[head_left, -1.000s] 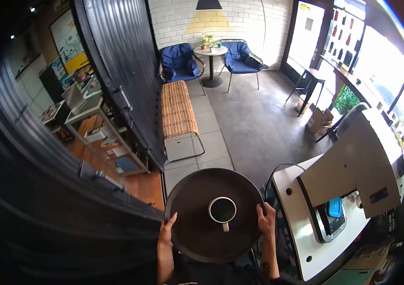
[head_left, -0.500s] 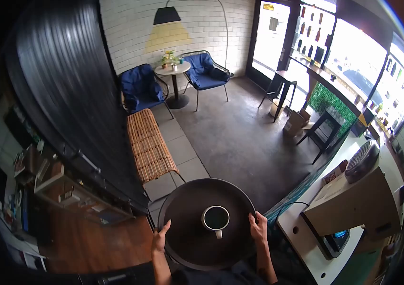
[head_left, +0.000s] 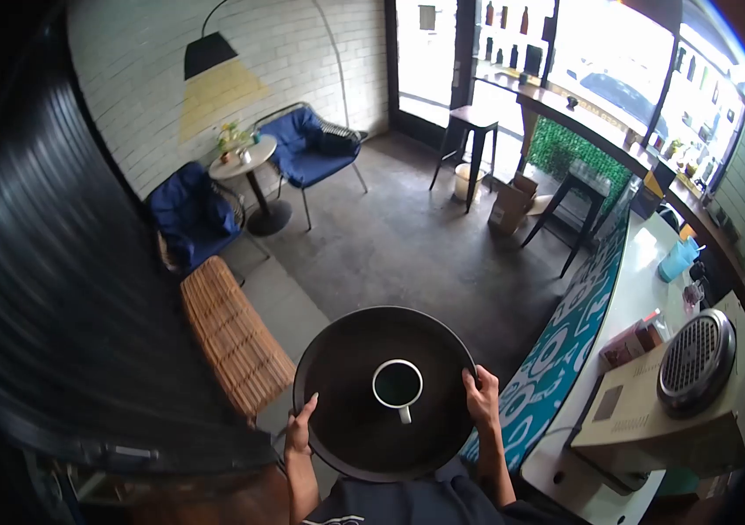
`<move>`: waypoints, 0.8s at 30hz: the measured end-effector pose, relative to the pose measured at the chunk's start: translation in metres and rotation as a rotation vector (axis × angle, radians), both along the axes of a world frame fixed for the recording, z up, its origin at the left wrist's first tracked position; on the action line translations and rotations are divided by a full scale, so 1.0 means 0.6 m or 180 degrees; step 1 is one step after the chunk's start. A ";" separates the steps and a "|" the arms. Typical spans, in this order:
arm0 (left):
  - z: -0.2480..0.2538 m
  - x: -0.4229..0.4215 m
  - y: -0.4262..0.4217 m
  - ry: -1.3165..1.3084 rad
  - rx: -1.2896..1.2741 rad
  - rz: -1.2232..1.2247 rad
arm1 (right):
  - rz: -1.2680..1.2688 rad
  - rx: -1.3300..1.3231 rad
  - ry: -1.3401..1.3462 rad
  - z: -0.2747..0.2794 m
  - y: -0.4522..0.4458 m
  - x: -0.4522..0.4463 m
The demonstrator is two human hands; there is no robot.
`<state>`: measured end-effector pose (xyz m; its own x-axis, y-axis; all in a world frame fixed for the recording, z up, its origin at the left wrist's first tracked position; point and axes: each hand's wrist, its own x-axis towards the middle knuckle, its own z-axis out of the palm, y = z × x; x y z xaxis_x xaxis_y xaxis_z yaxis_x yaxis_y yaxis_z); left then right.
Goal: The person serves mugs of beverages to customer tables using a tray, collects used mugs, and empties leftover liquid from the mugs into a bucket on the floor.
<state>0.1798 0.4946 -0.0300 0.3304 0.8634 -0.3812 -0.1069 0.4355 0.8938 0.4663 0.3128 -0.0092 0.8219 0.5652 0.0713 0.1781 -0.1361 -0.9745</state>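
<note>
A round dark tray (head_left: 346, 437) is held level in front of my body. My left hand (head_left: 300, 430) grips its left rim, with the thumb over the top edge. On the right rim, my right hand (head_left: 482, 399) holds on the same way, and the fingers under the tray are hidden. A white cup (head_left: 398, 385) with dark liquid stands upright near the middle of the tray, its handle toward me. Neither hand touches the cup.
A wicker bench (head_left: 237, 337) and blue chairs (head_left: 315, 157) around a small round table (head_left: 243, 160) are ahead on the left. A counter (head_left: 600, 385) with a beige machine (head_left: 661, 411) runs along the right. Black stools (head_left: 578, 197) and a cardboard box (head_left: 509, 206) stand farther off.
The view has turned to the right and moved forward. Bench, chairs and table have shifted left in view, and more of the counter shows. Both hands still hold the tray with the cup on it.
</note>
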 end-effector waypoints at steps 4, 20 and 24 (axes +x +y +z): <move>-0.004 0.126 0.101 0.0198 0.0535 -0.0032 | -0.0267 -0.0112 -0.0020 0.025 0.063 0.095; 0.044 0.648 0.480 0.0283 -0.0459 -0.0976 | -0.1423 -0.0182 -0.0028 -0.004 0.306 0.460; 0.042 0.803 0.576 0.0048 -0.0210 -0.2136 | -0.1968 -0.0154 -0.0107 0.034 0.365 0.536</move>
